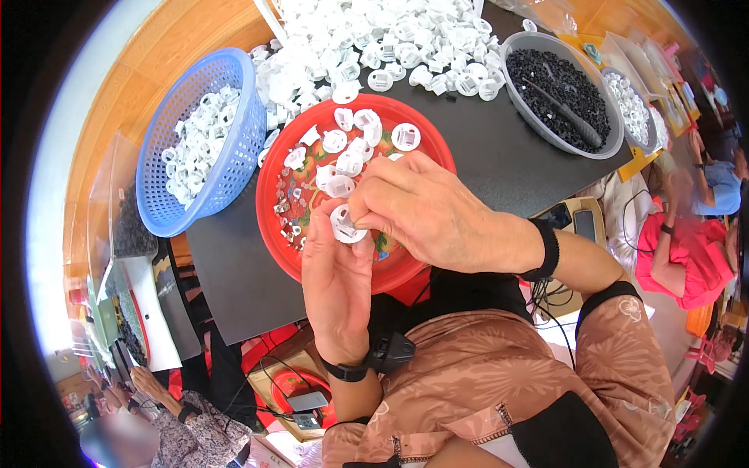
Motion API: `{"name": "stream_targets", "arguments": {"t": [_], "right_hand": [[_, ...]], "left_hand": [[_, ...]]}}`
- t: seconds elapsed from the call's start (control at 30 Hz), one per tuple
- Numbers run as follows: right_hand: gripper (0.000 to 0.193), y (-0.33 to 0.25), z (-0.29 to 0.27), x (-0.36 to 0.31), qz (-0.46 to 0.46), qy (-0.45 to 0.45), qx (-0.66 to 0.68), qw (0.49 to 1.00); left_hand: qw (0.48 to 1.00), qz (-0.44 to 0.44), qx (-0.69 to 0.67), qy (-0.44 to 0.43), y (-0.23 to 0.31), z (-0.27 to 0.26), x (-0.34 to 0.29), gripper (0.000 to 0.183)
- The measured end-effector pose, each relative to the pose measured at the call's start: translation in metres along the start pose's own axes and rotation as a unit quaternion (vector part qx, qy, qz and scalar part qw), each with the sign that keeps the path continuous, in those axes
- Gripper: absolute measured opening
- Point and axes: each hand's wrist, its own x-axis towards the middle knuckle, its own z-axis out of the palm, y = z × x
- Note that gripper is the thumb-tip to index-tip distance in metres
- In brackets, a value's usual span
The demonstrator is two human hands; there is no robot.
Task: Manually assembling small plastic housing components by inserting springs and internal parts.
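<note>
Over the near part of a red round tray (275,234), my left hand (337,273) grips a white round plastic part (344,224) between thumb and fingers. The part has a cut-out opening and faces up. My right hand (425,207) meets it from the right, its thumb and fingertips pinched at the part's edge; whatever they pinch is hidden. Several similar white plastic pieces (335,141) lie in the tray beyond my hands. Small metal bits (287,204) are scattered along the tray's left side.
A blue perforated basket (243,117) of white parts stands left. A large heap of white parts (390,39) covers the table's far side. A grey bowl (616,144) with small black pieces (562,93) sits far right. Other people work at both sides.
</note>
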Motion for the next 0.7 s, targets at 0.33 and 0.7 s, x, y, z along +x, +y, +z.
{"name": "stream_targets", "arguments": {"t": [0.33, 0.7], "right_hand": [[0.017, 0.014, -0.008, 0.002, -0.099, -0.07, -0.053, 0.991], [0.04, 0.005, -0.011, 0.004, -0.02, -0.045, 0.033, 0.998]], "left_hand": [[0.999, -0.034, -0.023, -0.031, 0.001, -0.007, 0.001, 0.03], [0.998, 0.011, 0.05, -0.043, 0.006, -0.009, 0.002, 0.042]]}}
